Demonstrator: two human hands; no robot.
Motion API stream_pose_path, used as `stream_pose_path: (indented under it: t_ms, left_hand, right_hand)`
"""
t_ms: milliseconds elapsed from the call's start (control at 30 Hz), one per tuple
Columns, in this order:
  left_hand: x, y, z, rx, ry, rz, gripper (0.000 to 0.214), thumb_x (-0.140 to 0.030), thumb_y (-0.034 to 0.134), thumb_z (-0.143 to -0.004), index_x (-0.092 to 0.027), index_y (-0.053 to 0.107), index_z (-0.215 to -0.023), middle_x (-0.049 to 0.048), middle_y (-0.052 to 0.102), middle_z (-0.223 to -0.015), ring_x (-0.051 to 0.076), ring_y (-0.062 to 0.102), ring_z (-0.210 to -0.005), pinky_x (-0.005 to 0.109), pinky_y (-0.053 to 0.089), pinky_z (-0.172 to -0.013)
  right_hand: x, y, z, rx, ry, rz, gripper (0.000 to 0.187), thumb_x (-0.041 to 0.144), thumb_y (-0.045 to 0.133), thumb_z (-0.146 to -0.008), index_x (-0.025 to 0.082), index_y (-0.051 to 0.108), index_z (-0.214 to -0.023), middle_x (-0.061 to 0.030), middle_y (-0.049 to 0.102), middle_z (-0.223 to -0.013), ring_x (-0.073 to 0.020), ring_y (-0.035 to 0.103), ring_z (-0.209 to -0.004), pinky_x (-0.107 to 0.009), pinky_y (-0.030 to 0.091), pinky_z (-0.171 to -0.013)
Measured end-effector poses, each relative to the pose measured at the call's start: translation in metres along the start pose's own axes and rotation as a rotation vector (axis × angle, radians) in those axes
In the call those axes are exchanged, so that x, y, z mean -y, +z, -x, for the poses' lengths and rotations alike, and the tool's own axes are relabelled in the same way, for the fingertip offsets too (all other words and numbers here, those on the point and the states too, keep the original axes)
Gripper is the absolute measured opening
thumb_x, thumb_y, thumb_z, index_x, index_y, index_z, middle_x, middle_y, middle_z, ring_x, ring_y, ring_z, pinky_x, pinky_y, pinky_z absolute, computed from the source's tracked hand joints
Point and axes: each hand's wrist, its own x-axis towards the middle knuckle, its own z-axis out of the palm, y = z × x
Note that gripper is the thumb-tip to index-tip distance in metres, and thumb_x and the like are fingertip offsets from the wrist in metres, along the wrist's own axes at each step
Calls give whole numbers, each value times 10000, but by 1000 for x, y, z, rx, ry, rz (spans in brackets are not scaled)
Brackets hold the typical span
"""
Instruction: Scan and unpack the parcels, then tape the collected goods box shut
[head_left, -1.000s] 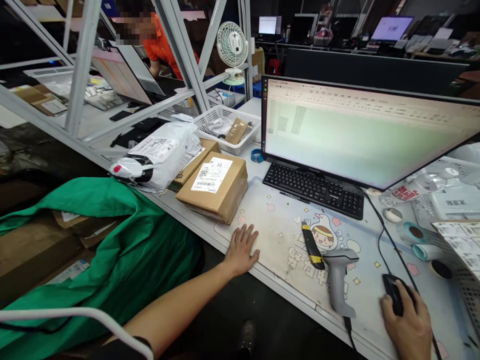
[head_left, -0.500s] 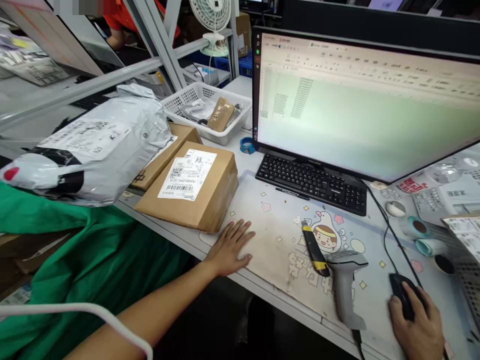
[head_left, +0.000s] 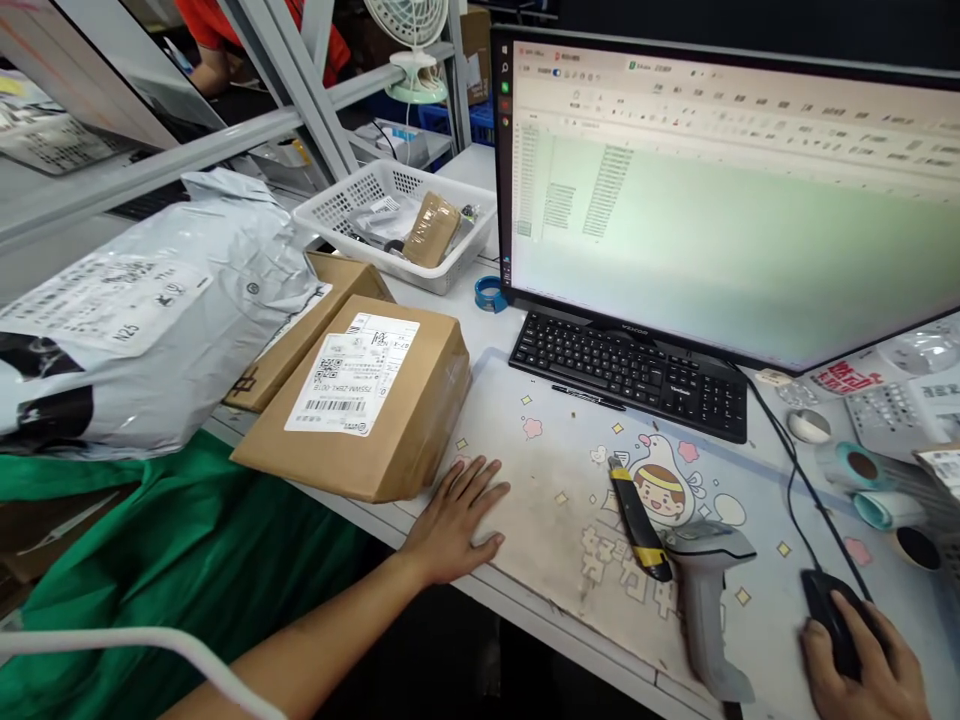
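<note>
Mouse (head_left: pixel 829 618), black, corded, at the right end of the printed mat (head_left: pixel 540 500), which covers the near part of the tabletop (head_left: pixel 480 330). Right hand (head_left: pixel 874 660) curled over it: thumb against the left flank, fingers laid along the top. Cord runs up the mat toward the monitor (head_left: pixel 712 240).

Left hand (head_left: pixel 457 520) palm down at the front edge, fingers spread, thumb pointing right; nothing in its grasp. Labelled carton (head_left: pixel 409 440) near its fingertips, one corner toward the edge. Second carton (head_left: pixel 341 290) behind that one, partly hidden; to its left, a grey-white parcel bag (head_left: pixel 247 290) with printed label. Green cloth (head_left: pixel 262 520) hangs below, lower left.

Between the two hands: yellow-and-black cutter (head_left: pixel 637 520) lying aslant across the mat's cartoon print, grey scanner (head_left: pixel 709 620) just to its right, handle toward the near edge. Black keyboard (head_left: pixel 630 375) under the monitor, thin black pen (head_left: pixel 589 397) along its near side. Screen shows a spreadsheet, columns too small to read. Blue ring (head_left: pixel 491 303) left of the keyboard; white basket (head_left: pixel 450 270) farther back, small packets inside.
</note>
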Motion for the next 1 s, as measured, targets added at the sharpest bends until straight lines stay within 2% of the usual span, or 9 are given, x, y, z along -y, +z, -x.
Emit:
stream_pose_path:
  t_ms: [300, 433, 600, 733, 867, 933, 1000]
  left_hand:
    - [0, -2, -1, 43, -21, 20, 694, -458, 646, -976, -277, 500, -1630, 57, 288, -1802, 339, 245, -1667, 574, 195, -1369]
    - [-1, -2, -1, 51, -25, 10, 694, -464, 648, -980, -282, 496, -1632, 51, 289, -1802, 330, 242, -1669, 561, 192, -1372]
    - [1, 2, 1, 25, -17, 21, 698, -456, 659, -979, -277, 493, -1633, 49, 283, -1804, 326, 232, -1673, 553, 170, -1380]
    - [0, 1, 1, 65, -37, 34, 713, -462, 660, -984, -274, 479, -1647, 57, 284, -1804, 316, 211, -1683, 551, 145, -1387]
    - [-5, -14, -6, 148, -78, 83, 718, -476, 661, -981, -250, 493, -1642, 85, 303, -1794, 326, 205, -1687, 578, 166, -1379]
    - [-13, -30, -11, 185, -112, 113, 697, -450, 671, -966, -238, 529, -1615, 108, 346, -1775, 337, 247, -1674, 593, 204, -1365]
    - [-28, -55, -15, 215, -130, 162, 646, -409, 680, -946, -241, 590, -1563, 124, 451, -1717, 333, 364, -1627, 568, 303, -1334]
  right_hand:
    - [12, -4, -5, 28, -19, -19, 628, 358, 677, -936, 202, 657, -1544, -187, 655, -1458, -469, 607, -1406, -628, 479, -1207]
    - [14, -5, -6, 18, -13, -29, 629, 369, 672, -948, 199, 648, -1552, -185, 611, -1528, -473, 589, -1427, -626, 454, -1231]
    - [4, -1, -2, 7, -32, -47, 647, 346, 695, -930, 210, 640, -1560, -177, 601, -1544, -485, 588, -1419, -655, 451, -1224]
    - [-7, 6, 4, -1, -36, -63, 704, 346, 728, -876, 196, 636, -1558, -200, 622, -1490, -531, 609, -1363, -702, 500, -1141]
    - [-12, 7, 0, -51, -81, -86, 791, 372, 773, -840, 140, 602, -1578, -273, 628, -1461, -600, 627, -1287, -757, 536, -1034]
    - [-12, 1, -7, -76, -112, -83, 830, 384, 768, -839, 110, 570, -1597, -310, 635, -1435, -620, 642, -1242, -781, 547, -978]
    - [-8, -10, -16, -102, -110, -67, 851, 400, 749, -843, 95, 540, -1610, -335, 637, -1412, -634, 640, -1223, -808, 539, -936]
